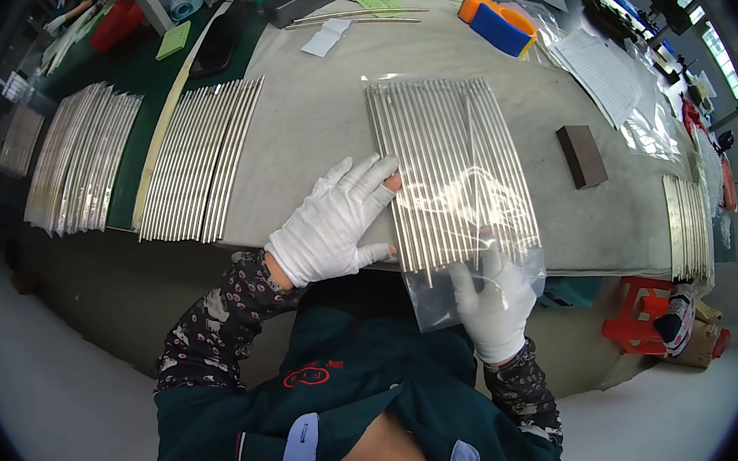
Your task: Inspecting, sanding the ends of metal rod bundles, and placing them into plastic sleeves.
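Note:
A clear plastic bag (434, 306) lies at the table's front edge with a row of thin silvery metal rods (451, 163) side by side in it. My left hand (320, 226), in a white glove with bare fingertips showing, rests flat along the left side of the rods, fingers spread. Near the bag's front end, my gloved right hand (497, 305) shows through the film, thumb and fingers stretched apart by the rod ends. Glare on the plastic blurs its fingertips.
Loose rods (198, 161) and bagged rods (83, 158) lie to the left; another bundle (687, 230) is at far right. A dark brown block (581, 157) sits right of the bag. Orange and blue tape rolls (500, 25) stand behind. A red stool (638, 317) is at lower right.

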The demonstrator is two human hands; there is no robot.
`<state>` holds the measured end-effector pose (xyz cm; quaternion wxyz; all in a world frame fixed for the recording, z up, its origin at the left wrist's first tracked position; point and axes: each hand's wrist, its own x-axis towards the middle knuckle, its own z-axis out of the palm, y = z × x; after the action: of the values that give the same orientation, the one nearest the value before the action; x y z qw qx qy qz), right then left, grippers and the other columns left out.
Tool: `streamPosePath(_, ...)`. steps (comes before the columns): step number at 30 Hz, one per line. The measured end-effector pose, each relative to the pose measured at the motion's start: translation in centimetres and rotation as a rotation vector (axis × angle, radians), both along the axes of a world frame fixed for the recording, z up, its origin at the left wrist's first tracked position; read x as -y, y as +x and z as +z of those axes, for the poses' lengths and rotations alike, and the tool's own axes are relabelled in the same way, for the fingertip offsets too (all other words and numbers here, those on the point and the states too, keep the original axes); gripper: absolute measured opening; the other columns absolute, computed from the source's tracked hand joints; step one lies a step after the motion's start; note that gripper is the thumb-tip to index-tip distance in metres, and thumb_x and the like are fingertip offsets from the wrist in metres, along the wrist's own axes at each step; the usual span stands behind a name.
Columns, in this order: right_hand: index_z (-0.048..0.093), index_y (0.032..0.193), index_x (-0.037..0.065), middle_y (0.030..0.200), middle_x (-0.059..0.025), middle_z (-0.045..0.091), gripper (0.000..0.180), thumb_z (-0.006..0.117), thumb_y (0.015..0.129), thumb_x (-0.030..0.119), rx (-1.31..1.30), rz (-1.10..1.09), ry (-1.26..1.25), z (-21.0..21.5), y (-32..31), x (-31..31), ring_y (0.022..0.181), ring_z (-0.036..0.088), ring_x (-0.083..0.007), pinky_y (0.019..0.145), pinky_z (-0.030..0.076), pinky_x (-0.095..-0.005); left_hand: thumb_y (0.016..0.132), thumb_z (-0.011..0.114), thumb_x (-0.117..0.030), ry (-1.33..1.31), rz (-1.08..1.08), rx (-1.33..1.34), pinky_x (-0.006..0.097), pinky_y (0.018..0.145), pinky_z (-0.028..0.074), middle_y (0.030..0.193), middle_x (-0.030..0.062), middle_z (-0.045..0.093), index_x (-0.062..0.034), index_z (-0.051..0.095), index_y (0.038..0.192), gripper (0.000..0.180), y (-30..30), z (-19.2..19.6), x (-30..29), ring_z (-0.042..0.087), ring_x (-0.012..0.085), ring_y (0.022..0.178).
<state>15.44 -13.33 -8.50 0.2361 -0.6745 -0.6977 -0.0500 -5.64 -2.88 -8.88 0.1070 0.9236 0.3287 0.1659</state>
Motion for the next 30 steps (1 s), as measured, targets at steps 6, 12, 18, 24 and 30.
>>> streamPosePath(6, 0.05, 0.117, -0.002, 0.062, -0.013, 0.056, 0.042, 0.061, 0.077, 0.008, -0.291, 0.19, -0.024, -1.4, -1.5, 0.1, 0.053, 0.057, -0.0268, 0.05, 0.045, -0.0348, 0.076, 0.062, -0.036, 0.0, 0.007, 0.063, 0.045, 0.104, 0.028, 0.136, 0.0168, 0.035, -0.0022, 0.037, 0.131, 0.069, -0.2, -0.3, 0.0, 0.035, 0.0333, 0.125)
streamPosePath(12, 0.049, 0.121, 0.002, 0.062, -0.0137, 0.057, 0.047, 0.061, 0.076, 0.006, -0.66, 0.556, -0.38, -0.4, -0.7, -0.8, 0.055, 0.058, -0.0284, 0.055, 0.047, -0.034, 0.08, 0.056, -0.042, -0.033, 0.029, 0.216, 0.046, 0.101, 0.03, 0.138, 0.0162, 0.032, -0.0059, 0.035, 0.133, 0.067, -0.5, -0.4, -0.1, 0.033, 0.0353, 0.126)
streamPosePath(18, 0.054, 0.111, 0.004, 0.057, -0.0091, 0.054, 0.042, 0.067, 0.072, 0.01, -0.195, 0.541, -0.271, 0.3, -1.4, -1.1, 0.052, 0.057, -0.0244, 0.049, 0.044, -0.0328, 0.08, 0.052, -0.05, 0.038, -0.033, -0.005, 0.051, 0.103, 0.025, 0.14, 0.0139, 0.029, -0.0091, 0.029, 0.137, 0.073, -0.2, -0.6, 0.1, 0.026, 0.0328, 0.13)
streamPosePath(24, 0.054, 0.09, 0.005, 0.054, -0.004, 0.051, 0.033, 0.076, 0.066, 0.011, -0.348, 0.244, 0.088, -2.2, -2.9, -0.5, 0.047, 0.053, -0.0177, 0.043, 0.042, -0.0278, 0.081, 0.05, -0.05, 0.008, -0.013, 0.002, 0.048, 0.106, 0.02, 0.143, 0.0141, 0.023, -0.0085, 0.026, 0.138, 0.075, 0.4, -1.1, 0.0, 0.023, 0.0324, 0.132)
streamPosePath(30, 0.055, 0.07, 0.005, 0.058, -0.0083, 0.057, 0.014, 0.068, 0.073, 0.008, -0.341, 0.462, -0.054, -1.1, -0.8, -0.2, 0.047, 0.055, -0.0229, 0.044, 0.043, -0.0314, 0.082, 0.04, -0.06, 0.024, 0.005, -0.046, 0.048, 0.107, 0.017, 0.143, 0.0167, 0.022, -0.0084, 0.023, 0.139, 0.079, 0.8, -1.4, -1.2, 0.021, 0.0339, 0.132)
